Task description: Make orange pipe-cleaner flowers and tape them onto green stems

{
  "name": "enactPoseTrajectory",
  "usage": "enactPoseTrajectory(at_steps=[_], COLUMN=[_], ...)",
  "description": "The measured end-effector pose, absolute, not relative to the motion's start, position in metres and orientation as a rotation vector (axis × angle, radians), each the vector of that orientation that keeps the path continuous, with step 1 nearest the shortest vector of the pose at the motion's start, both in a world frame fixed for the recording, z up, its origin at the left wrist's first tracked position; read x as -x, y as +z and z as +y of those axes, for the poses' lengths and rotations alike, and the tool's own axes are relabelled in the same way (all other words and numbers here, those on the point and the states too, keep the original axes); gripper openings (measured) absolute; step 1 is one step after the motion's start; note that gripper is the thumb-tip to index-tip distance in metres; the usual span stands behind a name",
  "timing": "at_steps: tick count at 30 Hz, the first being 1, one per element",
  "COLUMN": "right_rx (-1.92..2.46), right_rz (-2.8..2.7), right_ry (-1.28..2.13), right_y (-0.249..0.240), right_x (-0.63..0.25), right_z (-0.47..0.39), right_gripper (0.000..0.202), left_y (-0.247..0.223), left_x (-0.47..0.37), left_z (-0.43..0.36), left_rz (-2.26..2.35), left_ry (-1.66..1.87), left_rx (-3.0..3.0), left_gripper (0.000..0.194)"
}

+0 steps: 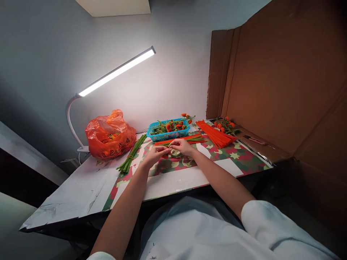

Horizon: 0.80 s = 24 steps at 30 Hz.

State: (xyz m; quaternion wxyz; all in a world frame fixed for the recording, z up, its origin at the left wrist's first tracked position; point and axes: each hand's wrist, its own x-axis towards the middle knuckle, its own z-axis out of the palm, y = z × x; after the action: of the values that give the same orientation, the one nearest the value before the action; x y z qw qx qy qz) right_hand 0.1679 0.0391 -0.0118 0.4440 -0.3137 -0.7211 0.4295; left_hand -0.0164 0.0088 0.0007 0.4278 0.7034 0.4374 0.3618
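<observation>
My left hand (pixel 155 155) and my right hand (pixel 182 147) meet above the middle of the table, fingertips pinched close together. Whatever thin, small piece they hold is too small to make out. Just under my right fingers lies a pale ring, like a roll of tape (pixel 176 153). Behind my hands are loose orange and green fuzzy stems (pixel 199 138), like pipe cleaners. A blue plastic basket (pixel 169 135) beyond them holds several orange flowers with green stems. Left of my left hand lies a tied bundle of green stems (pixel 132 153).
An orange plastic bag (pixel 111 139) stands at the back left beside a lit lamp (pixel 118 71). At right are a fan of orange stems (pixel 217 134), more orange flowers (pixel 224 125) and a cardboard wall (pixel 282 79). A white strip (pixel 187 178) crosses the camouflage-patterned tabletop.
</observation>
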Motion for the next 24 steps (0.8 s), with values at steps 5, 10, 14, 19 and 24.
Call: enactPoseTrajectory(at_steps=[5,10,14,19,24], right_rx=[0.668,0.724,0.844,0.962,0.918], right_rz=[-1.752,-1.737,-1.739,-1.795,-1.814], right_ry=[1.246,1.211,1.072,0.969,0.925], right_y=[-0.005,-0.008,-0.015,-0.022,-0.022], right_x=[-0.168,-0.166,-0.163,-0.162,-0.164], right_z=[0.034,0.035,0.041,0.044,0.042], right_gripper=[0.039,0.037,0.029,0.02,0.018], left_y=[0.005,0.004,0.0,-0.001,-0.001], left_x=[0.017,0.012,0.005,0.004,0.007], left_z=[0.006,0.005,0.003,0.0,0.003], left_rz=[0.918,1.048,1.231,1.449,1.489], left_ry=[0.82,0.917,1.051,1.188,1.107], left_rx=[-1.608,-1.645,-1.796,-2.067,-2.105], left_gripper=[0.037,0.037,0.04,0.033,0.034])
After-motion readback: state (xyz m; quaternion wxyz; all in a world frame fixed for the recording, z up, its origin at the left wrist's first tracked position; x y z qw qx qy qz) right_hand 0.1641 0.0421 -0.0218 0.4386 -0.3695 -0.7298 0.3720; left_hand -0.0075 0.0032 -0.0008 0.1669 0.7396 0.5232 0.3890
